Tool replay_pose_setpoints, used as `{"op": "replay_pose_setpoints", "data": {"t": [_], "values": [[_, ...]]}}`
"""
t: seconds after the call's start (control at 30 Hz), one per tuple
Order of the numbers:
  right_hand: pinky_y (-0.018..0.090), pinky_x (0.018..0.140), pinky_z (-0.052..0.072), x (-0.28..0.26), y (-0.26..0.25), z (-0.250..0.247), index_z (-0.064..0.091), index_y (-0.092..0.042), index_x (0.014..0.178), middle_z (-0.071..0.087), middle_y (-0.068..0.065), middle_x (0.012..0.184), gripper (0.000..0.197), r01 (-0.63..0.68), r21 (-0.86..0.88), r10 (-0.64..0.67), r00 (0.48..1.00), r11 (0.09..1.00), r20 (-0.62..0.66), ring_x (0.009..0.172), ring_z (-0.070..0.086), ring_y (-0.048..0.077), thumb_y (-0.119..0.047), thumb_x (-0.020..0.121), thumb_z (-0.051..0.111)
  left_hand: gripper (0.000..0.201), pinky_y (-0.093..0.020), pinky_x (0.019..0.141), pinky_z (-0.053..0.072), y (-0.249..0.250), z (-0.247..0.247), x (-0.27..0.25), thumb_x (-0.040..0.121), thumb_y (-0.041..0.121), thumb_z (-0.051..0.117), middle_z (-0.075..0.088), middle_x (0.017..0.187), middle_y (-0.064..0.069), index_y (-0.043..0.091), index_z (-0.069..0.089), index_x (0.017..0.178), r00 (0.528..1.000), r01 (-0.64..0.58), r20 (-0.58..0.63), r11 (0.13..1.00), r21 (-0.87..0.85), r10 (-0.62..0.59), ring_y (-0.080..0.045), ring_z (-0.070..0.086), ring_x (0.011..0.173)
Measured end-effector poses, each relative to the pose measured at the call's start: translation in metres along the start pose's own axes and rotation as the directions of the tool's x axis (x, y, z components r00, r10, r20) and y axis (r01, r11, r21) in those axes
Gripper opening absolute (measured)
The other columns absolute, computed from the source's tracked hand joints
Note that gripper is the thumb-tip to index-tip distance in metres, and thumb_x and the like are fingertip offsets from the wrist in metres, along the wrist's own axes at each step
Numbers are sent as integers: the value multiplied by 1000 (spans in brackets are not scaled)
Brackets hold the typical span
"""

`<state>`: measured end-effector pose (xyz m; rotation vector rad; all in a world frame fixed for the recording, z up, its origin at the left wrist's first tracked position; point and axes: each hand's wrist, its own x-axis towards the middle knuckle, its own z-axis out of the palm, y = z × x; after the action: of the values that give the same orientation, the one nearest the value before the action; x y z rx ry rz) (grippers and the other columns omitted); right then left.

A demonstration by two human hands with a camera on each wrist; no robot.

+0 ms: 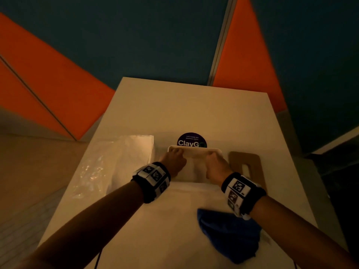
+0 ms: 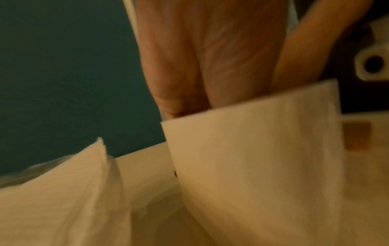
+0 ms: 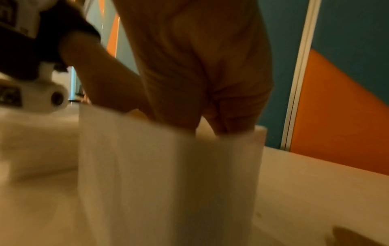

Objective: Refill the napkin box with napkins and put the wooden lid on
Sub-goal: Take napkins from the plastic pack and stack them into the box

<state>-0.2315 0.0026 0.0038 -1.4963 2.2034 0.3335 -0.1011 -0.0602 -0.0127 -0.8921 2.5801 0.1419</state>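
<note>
both hands are down inside the open top of the white napkin box (image 1: 194,167), which stands near the middle of the pale table (image 1: 194,105), just near of a round purple sticker (image 1: 191,140). the left hand (image 1: 172,162) goes in at the box's left end and the right hand (image 1: 216,166) at its right end, one to each side, probably so that the napkins get pushed down level rather than bunching at one end.

in the left wrist view the fingers (image 2: 179,66) lie side by side, close together, and pass below the rim, so their tips are hidden. in the right wrist view the fingers (image 3: 189,74) likewise run down together behind the wall. whether either hand clamps napkins inside or only presses on them cannot be told; the napkins in the box are not visible.

the wooden lid (image 1: 245,167) lies flat on the table just right of the box, slot upward, close at hand for the last step and not yet fitted. to the left, a stack of spare napkins (image 1: 138,146) rests on its clear plastic wrap (image 1: 93,171), within easy reach of the left hand. a blue cloth (image 1: 229,235) sits on the near right of the table.

judging by this, filling is nearly over and the lid comes next.
</note>
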Motion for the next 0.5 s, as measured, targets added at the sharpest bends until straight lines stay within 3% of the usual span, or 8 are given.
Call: {"op": "replay_pose_setpoints", "data": {"t": [0.07, 0.1, 0.2, 0.23, 0.3, 0.37, 0.43, 0.5], "values": [[33, 86, 53, -13, -1, -14, 52, 0, 127, 59, 18, 124, 47, 10, 46, -9, 1000, 999, -17, 107, 63, 30, -10, 84, 68, 39, -39, 103, 44, -9, -3, -19, 87, 27, 61, 39, 142, -9, 16, 55, 124, 976, -29, -218, 978, -207, -17, -27, 41, 127], [34, 87, 53, -23, -3, -24, 52, -2, 127, 58, 17, 126, 55, 8, 31, -8, 1000, 999, 3, 108, 62, 30, -15, 79, 75, 36, -35, 101, 46, -15, -5, -32, 88, 29, 59, 43, 139, -7, 18, 57, 122, 931, -46, -356, 944, -326, -77, -23, 45, 123], [33, 85, 49, -51, -16, -61, 53, -10, 125, 54, 12, 126, 60, 73, -100, -71, 997, 992, 21, 110, 59, 28, -36, 77, 76, 23, -32, 85, 50, -43, 4, -77, 87, 18, 61, 62, 114, -10, 13, 65, 109, 711, 8, -556, 796, -605, -430, -24, 60, 102], [31, 83, 47, -58, -25, -73, 53, -11, 125, 53, 11, 127, 58, 126, -129, -124, 992, 984, 23, 111, 58, 28, -40, 78, 73, 20, -34, 80, 51, -55, 14, -92, 86, 13, 60, 66, 106, -13, 10, 66, 105, 673, 81, -522, 754, -652, -524, -28, 64, 94], [32, 83, 46, -68, -48, -93, 54, -12, 126, 53, 11, 129, 56, 232, -141, -229, 973, 962, 37, 112, 58, 28, -41, 81, 69, 20, -37, 79, 51, -73, 38, -112, 87, 11, 57, 70, 102, -16, 7, 67, 103, 704, 282, -295, 635, -719, -646, -34, 66, 92], [33, 84, 49, -64, -81, -99, 58, -14, 125, 55, 12, 127, 47, 376, -163, -373, 927, 912, 48, 109, 60, 30, -36, 84, 65, 27, -38, 88, 48, -79, 59, -124, 89, 16, 55, 67, 113, -17, 6, 63, 113, 728, 452, -52, 536, -713, -683, -35, 62, 103], [34, 85, 50, -52, -120, -93, 62, -14, 121, 57, 13, 126, 36, 528, -195, -523, 848, 827, 81, 109, 61, 32, -27, 87, 60, 35, -39, 92, 46, -76, 70, -129, 90, 20, 53, 60, 120, -19, 5, 56, 122, 723, 511, 31, 504, -697, -690, -36, 57, 110], [35, 90, 50, -35, -159, -79, 62, -14, 122, 55, 14, 128, 33, 627, -247, -621, 776, 739, 113, 111, 59, 33, -18, 90, 53, 41, -40, 93, 43, -70, 77, -128, 90, 22, 54, 53, 124, -20, 4, 48, 126, 701, 532, 26, 498, -685, -713, -36, 52, 113]]}}
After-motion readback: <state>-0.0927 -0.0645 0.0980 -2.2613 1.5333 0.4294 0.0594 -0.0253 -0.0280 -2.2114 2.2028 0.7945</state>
